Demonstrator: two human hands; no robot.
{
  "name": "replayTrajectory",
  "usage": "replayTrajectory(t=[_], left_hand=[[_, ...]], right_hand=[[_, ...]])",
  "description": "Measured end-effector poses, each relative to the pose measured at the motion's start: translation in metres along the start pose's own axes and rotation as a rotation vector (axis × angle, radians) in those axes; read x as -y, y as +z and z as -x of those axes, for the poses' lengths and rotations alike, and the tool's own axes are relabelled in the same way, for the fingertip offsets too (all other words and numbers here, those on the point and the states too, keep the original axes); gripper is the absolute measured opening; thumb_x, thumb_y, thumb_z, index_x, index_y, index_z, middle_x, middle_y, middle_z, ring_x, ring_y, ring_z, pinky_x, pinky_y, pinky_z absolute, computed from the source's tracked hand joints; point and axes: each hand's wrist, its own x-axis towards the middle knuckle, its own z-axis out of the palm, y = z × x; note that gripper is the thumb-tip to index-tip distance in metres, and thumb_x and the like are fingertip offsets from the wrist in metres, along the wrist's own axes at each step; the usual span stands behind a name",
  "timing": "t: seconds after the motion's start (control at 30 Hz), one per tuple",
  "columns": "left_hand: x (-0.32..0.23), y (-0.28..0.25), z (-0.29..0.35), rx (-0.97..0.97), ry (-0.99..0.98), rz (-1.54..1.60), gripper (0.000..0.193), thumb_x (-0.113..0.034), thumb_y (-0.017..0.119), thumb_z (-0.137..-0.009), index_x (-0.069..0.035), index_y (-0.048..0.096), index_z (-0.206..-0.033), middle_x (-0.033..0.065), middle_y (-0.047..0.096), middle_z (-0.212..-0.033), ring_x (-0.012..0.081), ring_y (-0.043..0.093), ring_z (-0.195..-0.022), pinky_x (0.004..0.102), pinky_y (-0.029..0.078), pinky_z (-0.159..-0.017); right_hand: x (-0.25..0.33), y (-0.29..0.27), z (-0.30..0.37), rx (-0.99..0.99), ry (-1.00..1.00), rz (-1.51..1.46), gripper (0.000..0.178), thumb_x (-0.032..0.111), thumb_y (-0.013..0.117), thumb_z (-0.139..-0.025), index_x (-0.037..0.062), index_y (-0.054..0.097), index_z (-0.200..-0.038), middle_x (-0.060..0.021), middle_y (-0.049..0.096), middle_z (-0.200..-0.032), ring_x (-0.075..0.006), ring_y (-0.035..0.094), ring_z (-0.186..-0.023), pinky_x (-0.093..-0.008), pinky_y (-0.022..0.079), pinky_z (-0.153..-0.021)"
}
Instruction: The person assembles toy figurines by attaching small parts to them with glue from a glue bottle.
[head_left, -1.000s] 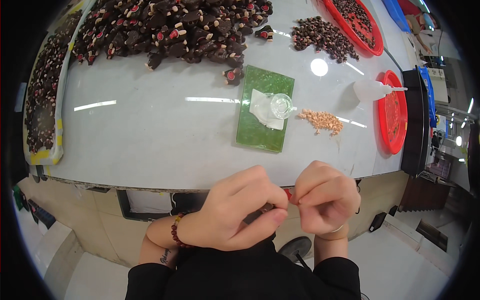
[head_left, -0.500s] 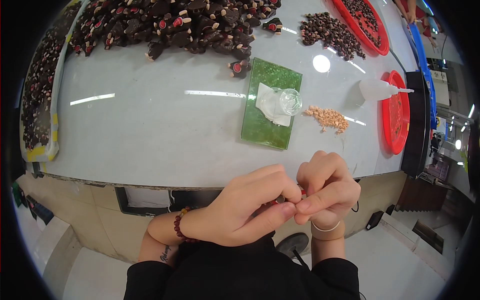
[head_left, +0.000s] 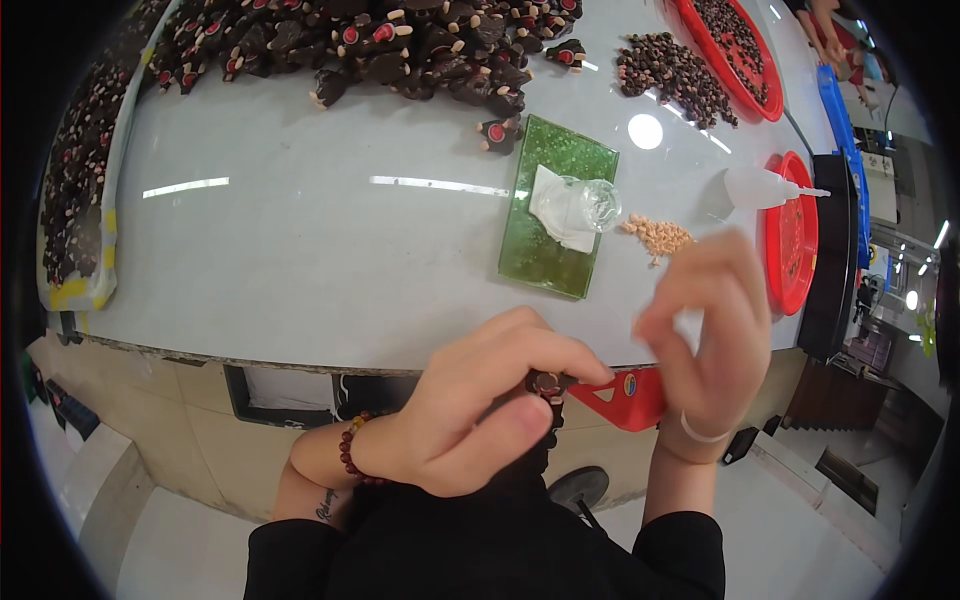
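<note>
My left hand is closed, holding a small dark brown figure piece between thumb and forefinger. The piece has a round face-like front with pale and reddish marks, and the fingers partly cover it. To its right, my right hand is raised at the table's front edge, apart from the left. Its fingers curl toward the thumb, but motion smears them, so I cannot see whether anything is between them. A small heap of pale cream bits lies just beyond the right hand.
Many dark figure pieces cover the far left. A clear cup lies on white tissue over a green slab. Dark bits, red trays and a white nozzle bottle are right. A red plastic piece shows between my hands.
My right hand has left the left hand and moved up and to the right. The left hand still holds the figure piece, now more exposed. More of the red plastic piece shows.
</note>
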Motion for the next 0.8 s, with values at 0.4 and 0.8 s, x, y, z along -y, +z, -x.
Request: replayTrajectory(t=[0.4,0.8], left_hand=[[-0.006,-0.008,0.015,-0.121,-0.074,0.284,0.032,-0.025,0.059,-0.091,0.004,0.056,-0.103,0.0139,0.06,-0.081,0.0126,0.057,-0.059,0.0211,0.045,-0.051],[0.006,-0.009,0.014,-0.004,-0.264,1.012,0.025,-0.018,0.047,-0.097,-0.001,0.048,-0.114,0.0074,0.06,-0.085,0.0034,0.038,-0.052,0.0186,0.038,-0.05]], right_hand=[[-0.024,0.002,-0.043,0.169,-0.068,0.206,0.016,-0.001,0.064,-0.065,0.005,0.057,-0.078,-0.0082,0.046,-0.092,-0.0252,0.04,-0.081,-0.0322,0.038,-0.072],[0.009,0.039,0.008,0.011,0.095,-0.763,0.014,0.01,0.069,-0.076,0.0055,0.056,-0.074,-0.01,0.043,-0.099,-0.0368,0.056,-0.104,-0.0486,0.046,-0.091]])
